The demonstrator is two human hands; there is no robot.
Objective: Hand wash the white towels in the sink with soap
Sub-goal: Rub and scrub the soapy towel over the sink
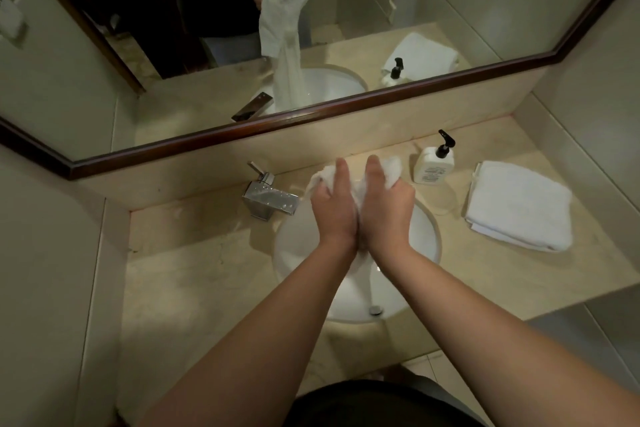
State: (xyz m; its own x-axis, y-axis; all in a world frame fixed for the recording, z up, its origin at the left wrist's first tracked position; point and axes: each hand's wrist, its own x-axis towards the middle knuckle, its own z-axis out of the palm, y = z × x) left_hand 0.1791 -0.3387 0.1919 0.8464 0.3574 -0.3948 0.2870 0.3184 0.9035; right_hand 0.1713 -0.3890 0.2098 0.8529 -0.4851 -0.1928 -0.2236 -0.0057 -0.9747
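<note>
Washing was under way, judging by the layout. One white towel (360, 180) was bunched between both hands above the round white sink (427, 236), its tail hanging into the basin, as the reflection in the mirror (450, 3) showed. A second, folded white towel (519, 206) lay on the beige counter (194, 274) to the right of the sink and looked dry and untouched, so at least half the job appeared to remain. The pump soap bottle (434, 163) stood at the far right of the sink, just left of the folded towel. No water was visibly running from the chrome faucet (270, 198) at the far left.

The left hand (334, 208) and right hand (386, 204) were side by side, touching along their inner edges, backs toward the camera. Each gripped a fistful of cloth, in a pose suited to scrubbing or wringing.
</note>
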